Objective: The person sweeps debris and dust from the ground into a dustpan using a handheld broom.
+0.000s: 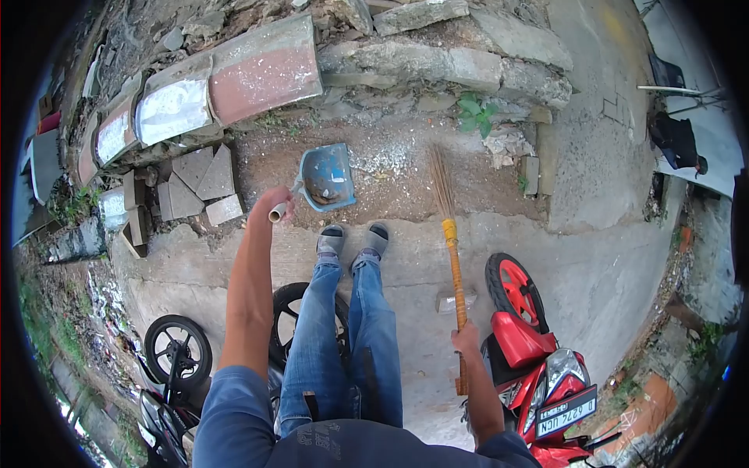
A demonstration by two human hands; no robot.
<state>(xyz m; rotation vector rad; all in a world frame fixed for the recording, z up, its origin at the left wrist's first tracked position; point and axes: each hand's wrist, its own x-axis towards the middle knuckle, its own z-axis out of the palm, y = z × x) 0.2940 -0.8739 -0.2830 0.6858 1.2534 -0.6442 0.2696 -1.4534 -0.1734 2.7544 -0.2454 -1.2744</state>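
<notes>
My left hand (282, 204) is closed round the pale tube-like handle of a blue dustpan (328, 178), whose pan lies over the dirt strip in front of my feet. Some dirt and bits show inside the pan. My right hand (466, 340) grips the yellow-wrapped handle of a stick broom (454, 265), lower right of my legs. Its thin brown bristles point away from me and reach the dirt strip. White debris (382, 156) lies scattered between the pan and the bristles.
Red motorcycle (538, 374) at right; dark motorcycle (178, 355) at lower left, another wheel beside my legs. Paving blocks (195, 175) lie left of the pan. Stone slabs (437, 66) border the far side. A person (677, 140) is at far right.
</notes>
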